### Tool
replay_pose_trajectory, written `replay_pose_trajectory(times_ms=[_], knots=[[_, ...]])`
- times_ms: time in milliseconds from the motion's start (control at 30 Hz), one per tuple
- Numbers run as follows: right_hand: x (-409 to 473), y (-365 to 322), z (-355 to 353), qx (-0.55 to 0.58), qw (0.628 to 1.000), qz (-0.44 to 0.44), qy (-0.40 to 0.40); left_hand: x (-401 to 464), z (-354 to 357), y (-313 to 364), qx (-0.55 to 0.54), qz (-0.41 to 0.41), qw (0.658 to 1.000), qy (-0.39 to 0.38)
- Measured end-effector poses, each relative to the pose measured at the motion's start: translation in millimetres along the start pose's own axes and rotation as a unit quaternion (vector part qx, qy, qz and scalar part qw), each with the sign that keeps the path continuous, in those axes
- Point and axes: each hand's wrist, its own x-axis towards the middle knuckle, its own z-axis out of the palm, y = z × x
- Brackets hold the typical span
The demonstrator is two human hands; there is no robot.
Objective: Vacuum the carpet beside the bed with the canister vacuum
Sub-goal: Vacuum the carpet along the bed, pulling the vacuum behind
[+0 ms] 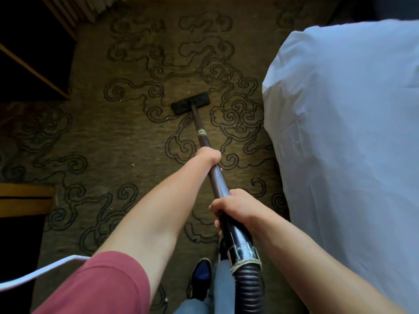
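A dark vacuum wand (pixel 200 132) runs from my hands forward to a flat black floor head (pixel 190 103) resting on the brown carpet (pixel 127 137) with its dark swirl pattern. My left hand (pixel 208 157) grips the wand at mid-length. Lower down, my right hand (pixel 233 206) is closed around the wand's handle end, just above a shiny collar where the black ribbed hose (pixel 248 288) joins. The bed (pixel 344 132), covered in white sheets, stands to the right of the wand. Small pale crumbs dot the carpet around the floor head.
Dark wooden furniture (pixel 34 71) lines the left side, with a yellow-edged piece (pixel 25 200) lower down. A white cord (pixel 38 274) crosses the lower left. My dark shoe (pixel 200 277) stands on the carpet below the hose. A slatted wooden panel (pixel 74 12) is at top left.
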Motion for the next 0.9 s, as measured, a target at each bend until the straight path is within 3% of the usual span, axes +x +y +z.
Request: replay_pose_trajectory(times_ms=[467, 900], knots=[[52.3, -172.4, -56.4, -0.041, 0.998, -0.019, -0.053, 70.4, -48.4, 148.8, -0.028, -0.016, 0.999, 0.04], [134.7, -286.8, 3.5, -0.005, 0.995, -0.015, -0.1, 175.0, -154.1, 205.3, -0.035, -0.027, 0.996, 0.077]])
